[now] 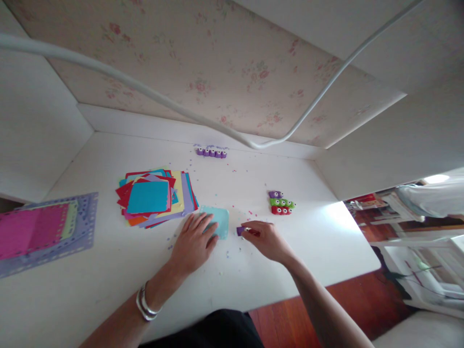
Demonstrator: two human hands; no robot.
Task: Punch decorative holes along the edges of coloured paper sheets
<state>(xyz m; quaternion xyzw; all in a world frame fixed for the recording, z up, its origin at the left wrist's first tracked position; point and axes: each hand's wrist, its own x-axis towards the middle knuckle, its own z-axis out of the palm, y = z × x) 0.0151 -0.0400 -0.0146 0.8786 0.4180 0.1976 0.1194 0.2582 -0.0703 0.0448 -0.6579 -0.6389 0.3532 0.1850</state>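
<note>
My left hand [194, 237] lies with its fingers spread on a light blue square of paper [222, 221], pressing it to the white table. Just right of that paper, my right hand [267, 238] has its fingers closed on a small purple paper punch [239, 231]. The fingers hide part of the punch. Tiny paper bits are scattered around both hands. Beyond my right hand stand rows of small punches: purple ones [276, 194], green ones [282, 203] and red ones [281, 211].
A messy stack of coloured paper [148, 197] lies to the left. Farther left are larger pink and purple sheets [81, 227] with punched edges. Several purple punches [211, 153] line up near the back wall. A white cable [159, 99] hangs across the view above the table [145, 299].
</note>
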